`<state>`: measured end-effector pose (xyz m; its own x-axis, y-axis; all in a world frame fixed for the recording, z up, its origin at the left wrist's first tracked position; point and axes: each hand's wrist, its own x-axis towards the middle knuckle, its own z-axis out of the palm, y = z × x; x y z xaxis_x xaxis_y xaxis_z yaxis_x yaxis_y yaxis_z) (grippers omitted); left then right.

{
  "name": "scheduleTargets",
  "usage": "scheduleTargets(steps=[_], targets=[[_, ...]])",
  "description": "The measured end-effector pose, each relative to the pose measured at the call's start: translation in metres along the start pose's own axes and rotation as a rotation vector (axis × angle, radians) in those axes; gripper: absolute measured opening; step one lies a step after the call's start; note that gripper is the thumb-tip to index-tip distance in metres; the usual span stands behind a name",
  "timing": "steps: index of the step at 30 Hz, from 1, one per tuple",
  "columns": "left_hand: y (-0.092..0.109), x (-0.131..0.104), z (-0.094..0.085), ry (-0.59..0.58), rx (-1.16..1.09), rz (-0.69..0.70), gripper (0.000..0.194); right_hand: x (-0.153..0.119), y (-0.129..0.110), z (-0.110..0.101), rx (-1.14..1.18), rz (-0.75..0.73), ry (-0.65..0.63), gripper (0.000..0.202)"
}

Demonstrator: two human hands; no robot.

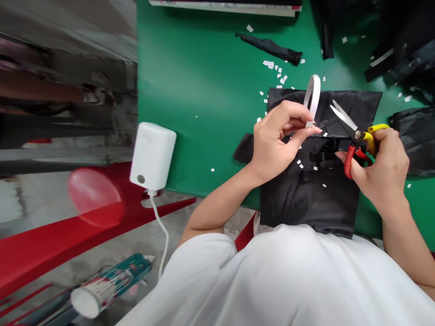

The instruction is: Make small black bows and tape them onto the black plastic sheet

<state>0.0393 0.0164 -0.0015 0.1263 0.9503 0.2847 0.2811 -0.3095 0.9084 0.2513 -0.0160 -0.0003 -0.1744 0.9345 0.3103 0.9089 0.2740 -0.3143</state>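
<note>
My left hand [277, 138] pinches the lower end of a narrow roll of white tape [316, 97], which stands on edge above the fingertips. In my right hand [384, 167] is a pair of scissors [356, 134] with one yellow and one red handle loop. The blades are slightly apart and point up and left towards the roll, not touching it. Beneath both hands lies a black fabric piece [306, 199] with a folded-over upper part; its lower edge reaches my white shirt. Small white tape bits [299, 164] are scattered on the fabric.
On the green table [204, 90] lie a rolled black strip [272, 46] and more black fabric [413, 140] at right. Books [231, 6] sit at the far edge. A white power bank [152, 156] with a cable rests at the left edge, beside a red chair [44, 244].
</note>
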Motion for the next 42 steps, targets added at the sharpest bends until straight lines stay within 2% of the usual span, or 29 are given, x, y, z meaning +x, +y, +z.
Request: scheduleTargets(steps=[4,9,15,21,28,33,38,42], targets=[[0.0,-0.0001,-0.0004,-0.023,0.014,-0.037,0.014,0.0021,-0.0001,-0.0043,-0.028,-0.056,-0.031,0.037],[-0.0012,0.0002,-0.0006,-0.008,0.016,-0.018,0.017,0.0025,-0.0009,-0.0063,-0.073,-0.092,-0.024,0.04],[-0.0005,0.0,-0.0014,-0.037,0.009,-0.03,0.012,0.002,0.0012,-0.0057,-0.152,-0.104,0.002,0.037],[-0.0009,0.0009,-0.0029,-0.034,-0.016,0.033,0.007,0.0006,0.001,-0.0064,-0.116,-0.104,0.068,0.026],[-0.0014,0.0029,-0.0045,-0.055,0.241,0.209,0.005,-0.0029,0.0023,-0.0072,-0.093,-0.103,0.136,0.024],[-0.0007,0.0037,-0.0055,-0.053,0.339,0.271,0.004,-0.0007,0.0012,-0.0088,-0.208,-0.073,0.105,0.021],[-0.0006,0.0045,-0.006,-0.013,0.315,0.357,0.006,0.0011,0.0002,-0.0085,-0.175,-0.148,0.215,0.016],[-0.0001,0.0048,-0.0062,-0.018,0.363,0.341,0.005,0.0003,-0.0005,-0.0094,-0.159,-0.111,0.164,0.016]])
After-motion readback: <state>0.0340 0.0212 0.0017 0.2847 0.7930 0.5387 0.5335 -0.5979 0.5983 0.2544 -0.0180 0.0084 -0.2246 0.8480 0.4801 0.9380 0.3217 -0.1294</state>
